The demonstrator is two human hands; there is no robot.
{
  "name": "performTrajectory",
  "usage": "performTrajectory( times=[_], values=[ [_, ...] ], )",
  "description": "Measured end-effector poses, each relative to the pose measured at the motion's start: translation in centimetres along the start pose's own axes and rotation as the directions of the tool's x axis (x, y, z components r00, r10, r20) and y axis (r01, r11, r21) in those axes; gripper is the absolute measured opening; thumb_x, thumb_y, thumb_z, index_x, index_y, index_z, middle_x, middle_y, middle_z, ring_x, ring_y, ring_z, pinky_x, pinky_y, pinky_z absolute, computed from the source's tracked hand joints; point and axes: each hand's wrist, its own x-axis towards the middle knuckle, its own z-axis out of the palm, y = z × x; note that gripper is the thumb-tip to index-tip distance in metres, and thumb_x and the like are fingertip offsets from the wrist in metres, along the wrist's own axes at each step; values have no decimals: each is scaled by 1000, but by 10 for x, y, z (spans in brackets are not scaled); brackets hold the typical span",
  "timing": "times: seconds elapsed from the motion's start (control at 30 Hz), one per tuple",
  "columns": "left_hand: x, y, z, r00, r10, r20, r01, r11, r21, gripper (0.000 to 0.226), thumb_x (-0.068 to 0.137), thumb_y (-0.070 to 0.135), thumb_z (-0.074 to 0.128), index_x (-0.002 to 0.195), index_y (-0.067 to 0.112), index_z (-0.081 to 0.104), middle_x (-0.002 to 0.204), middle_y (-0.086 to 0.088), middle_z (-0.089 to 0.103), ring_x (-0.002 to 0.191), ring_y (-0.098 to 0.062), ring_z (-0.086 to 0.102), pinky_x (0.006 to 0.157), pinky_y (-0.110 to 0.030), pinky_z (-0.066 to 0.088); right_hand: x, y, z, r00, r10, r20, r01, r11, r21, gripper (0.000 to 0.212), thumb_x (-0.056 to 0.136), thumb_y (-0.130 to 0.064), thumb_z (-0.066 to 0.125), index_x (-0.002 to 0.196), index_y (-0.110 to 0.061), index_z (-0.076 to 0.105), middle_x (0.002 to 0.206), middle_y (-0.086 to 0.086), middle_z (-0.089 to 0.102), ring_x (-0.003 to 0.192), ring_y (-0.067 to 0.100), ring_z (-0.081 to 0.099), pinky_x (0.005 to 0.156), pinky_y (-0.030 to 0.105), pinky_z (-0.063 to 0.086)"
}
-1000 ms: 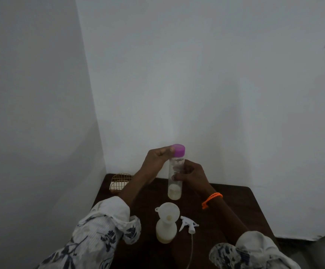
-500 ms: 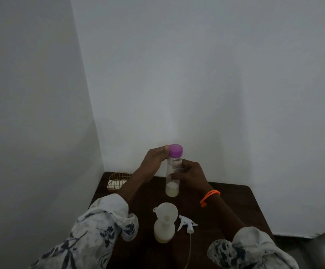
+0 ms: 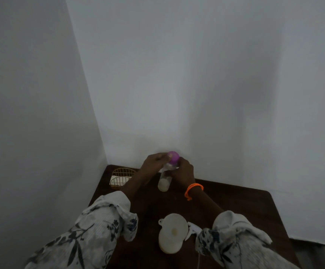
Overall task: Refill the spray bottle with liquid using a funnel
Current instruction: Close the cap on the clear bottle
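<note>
Right now both hands meet at the frame's lower middle around one clear bottle (image 3: 165,181) with a purple cap (image 3: 173,157). Her left hand (image 3: 152,163) has fingers curled over the cap; her right hand (image 3: 184,171) wraps the bottle's upper body. A little pale liquid sits at its bottom.

Below that, near the bottom centre, the spray bottle (image 3: 169,244) stands on the table (image 3: 254,206) with a funnel (image 3: 175,227) seated in its neck. It looks fairly full of pale liquid already, though the light is dim.

What could go wrong, as I judge it: the cap may come loose with a jerk, and the bottle, held well above the table, could tip and slop its liquid. If she then pours fast, the funnel could back up and overflow, since the spray bottle seems to have little room left. The funnel only rests in the neck, so a knock from the nearby right sleeve (image 3: 233,235) could topple it or the bottle. The sprayer head (image 3: 193,230), lying just right of the funnel and partly under that sleeve, could get swept off.

Counting:
- hands, two
- clear bottle, one
- purple cap, one
- spray bottle, one
- funnel, one
- sprayer head, one
- wire basket (image 3: 122,178), one, at the table's left corner
- orange wristband (image 3: 193,189), one
</note>
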Motion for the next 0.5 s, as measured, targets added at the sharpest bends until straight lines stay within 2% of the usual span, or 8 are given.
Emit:
performTrajectory(
  times=[0.17, 0.23, 0.3, 0.37, 0.5],
  values=[
    [27, -33, -14, 994, -94, -51, 95, 995, 18, 40, 90, 36, 77, 126, 18, 74, 123, -7, 74, 115, -23, 69, 102, -49, 55, 30, 21, 35, 998, 19, 64, -16, 998, -57, 56, 70, -12, 86, 122, -4, 66, 114, 16, 73, 104, 32, 69, 87, 31, 52],
    [37, -43, -19, 991, -111, -75, 115, 992, 49, 39, 90, 33, 77, 126, 17, 73, 122, -9, 74, 110, -23, 71, 96, -48, 59, 39, 29, 45, 997, 3, 81, 5, 996, -90, 53, 73, -12, 84, 122, -2, 65, 114, 18, 72, 104, 34, 68, 83, 25, 47],
    [43, -49, -22, 991, -105, -82, 111, 991, 76, 39, 91, 31, 77, 127, 16, 72, 122, -11, 74, 108, -23, 71, 94, -47, 60, 46, 33, 52, 995, -1, 104, 13, 994, -111, 51, 75, -11, 83, 121, -1, 65, 114, 19, 71, 105, 35, 67, 82, 27, 46],
    [47, -55, -23, 992, -97, -86, 106, 989, 106, 41, 93, 32, 75, 130, 16, 71, 125, -11, 73, 111, -24, 70, 97, -47, 59, 52, 35, 58, 992, 7, 123, 9, 992, -125, 50, 75, -12, 83, 120, -2, 65, 114, 18, 71, 104, 35, 67, 82, 28, 47],
    [53, -57, -24, 981, -133, -142, 148, 984, 97, 42, 94, 36, 72, 132, 18, 69, 129, -9, 71, 119, -26, 66, 105, -48, 53, 62, 37, 63, 992, 14, 129, 1, 993, -115, 53, 74, -14, 85, 121, -2, 64, 115, 17, 71, 104, 33, 67, 77, 18, 40]
  ],
)
